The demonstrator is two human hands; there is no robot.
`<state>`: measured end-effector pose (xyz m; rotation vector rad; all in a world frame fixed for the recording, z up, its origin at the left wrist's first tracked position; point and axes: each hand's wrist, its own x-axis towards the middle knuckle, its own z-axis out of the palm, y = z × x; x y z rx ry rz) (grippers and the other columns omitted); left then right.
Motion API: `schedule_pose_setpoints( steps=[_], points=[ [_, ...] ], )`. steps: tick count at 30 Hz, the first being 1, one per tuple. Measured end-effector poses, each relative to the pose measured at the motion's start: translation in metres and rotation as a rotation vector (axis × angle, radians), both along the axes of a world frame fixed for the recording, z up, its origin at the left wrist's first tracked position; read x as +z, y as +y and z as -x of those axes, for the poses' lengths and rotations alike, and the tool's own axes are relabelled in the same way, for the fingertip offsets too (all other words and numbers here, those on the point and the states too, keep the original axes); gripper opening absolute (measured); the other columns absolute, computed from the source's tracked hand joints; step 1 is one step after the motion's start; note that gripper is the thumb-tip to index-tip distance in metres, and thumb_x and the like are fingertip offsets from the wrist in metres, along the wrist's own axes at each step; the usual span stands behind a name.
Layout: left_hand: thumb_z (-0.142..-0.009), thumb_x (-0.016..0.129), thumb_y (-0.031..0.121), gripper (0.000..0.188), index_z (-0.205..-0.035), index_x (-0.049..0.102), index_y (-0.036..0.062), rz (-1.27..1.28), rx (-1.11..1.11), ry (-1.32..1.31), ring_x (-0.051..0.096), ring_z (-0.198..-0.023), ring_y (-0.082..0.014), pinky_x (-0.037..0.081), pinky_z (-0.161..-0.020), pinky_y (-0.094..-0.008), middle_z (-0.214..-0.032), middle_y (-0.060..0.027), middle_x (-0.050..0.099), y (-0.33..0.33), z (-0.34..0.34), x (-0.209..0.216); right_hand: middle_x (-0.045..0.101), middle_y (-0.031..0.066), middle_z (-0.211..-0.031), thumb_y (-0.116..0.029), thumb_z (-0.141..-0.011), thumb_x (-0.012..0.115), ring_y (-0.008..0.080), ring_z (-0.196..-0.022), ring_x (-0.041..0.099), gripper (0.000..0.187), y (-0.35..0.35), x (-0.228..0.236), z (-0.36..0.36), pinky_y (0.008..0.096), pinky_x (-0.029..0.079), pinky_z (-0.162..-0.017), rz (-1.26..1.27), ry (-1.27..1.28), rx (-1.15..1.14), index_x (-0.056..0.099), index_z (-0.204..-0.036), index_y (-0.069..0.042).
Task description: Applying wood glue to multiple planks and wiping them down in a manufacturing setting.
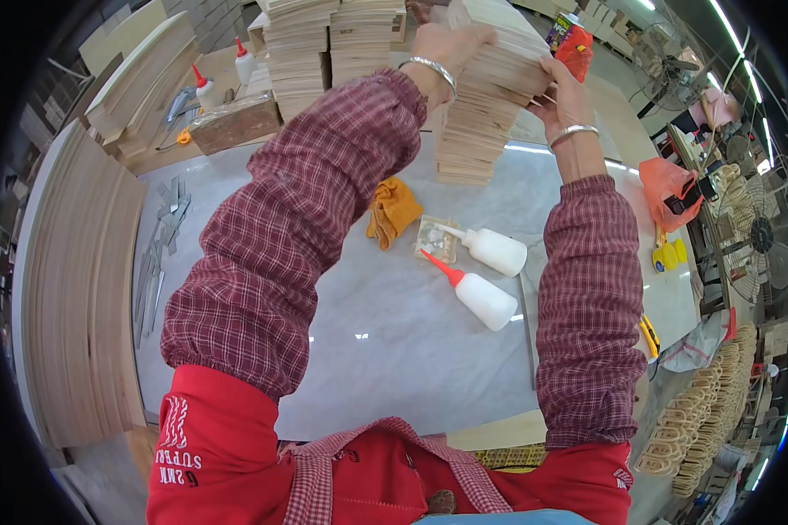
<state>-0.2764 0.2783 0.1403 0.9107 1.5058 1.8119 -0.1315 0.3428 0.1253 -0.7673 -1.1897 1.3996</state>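
At the far side of the table both my arms reach to a tall stack of thin pale wooden boards (477, 131). My left hand (451, 54) grips the stack's upper boards from the left, its fingertips partly hidden. On the right edge of the same upper boards, my right hand (566, 98) is closed with thumb and fingers. The layers below sit slightly staggered. Nearer to me lie two white squeeze bottles, one with a white nozzle (497, 252) and one with a red nozzle (486, 302). Beside them are an orange cloth (394, 210) and a small clear box (437, 239).
More board stacks (298, 61) stand at the back, near a brown block (236, 122). Thin metal strips (159, 236) lie at left beside tall wooden panels (79, 289). A yellow cutter knife (650, 336), a red plastic bag (670, 188) and fans (760, 236) are at right.
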Motion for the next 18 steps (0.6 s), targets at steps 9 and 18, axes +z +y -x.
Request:
schedule_pose_setpoints(
  steps=[9,18],
  points=[
    [-0.053,0.074,0.023,0.063,-0.106,0.052,-0.0033,-0.205,0.131,0.3,0.05,-0.084,-0.0209,0.045,-0.077,-0.0295,-0.098,-0.0133,0.05,-0.125,-0.03,-0.064,0.058,0.0108,-0.112,-0.032,-0.082,0.057,0.021,-0.092,0.06,0.047,-0.106,-0.034,-0.042,0.0292,0.05,-0.074,0.341,0.112,0.456,0.048,-0.121,-0.006],
    [-0.065,0.071,0.03,0.087,-0.132,0.025,-0.0006,-0.042,-0.015,0.343,0.038,-0.115,-0.0286,0.033,-0.098,-0.0367,-0.128,-0.0173,0.032,-0.345,-0.019,-0.169,0.052,0.0144,-0.117,-0.014,-0.067,0.065,0.023,-0.1,0.053,0.064,-0.243,-0.096,-0.051,0.0321,0.043,-0.085,-0.062,-0.432,0.56,0.041,-0.126,-0.003]
  ],
)
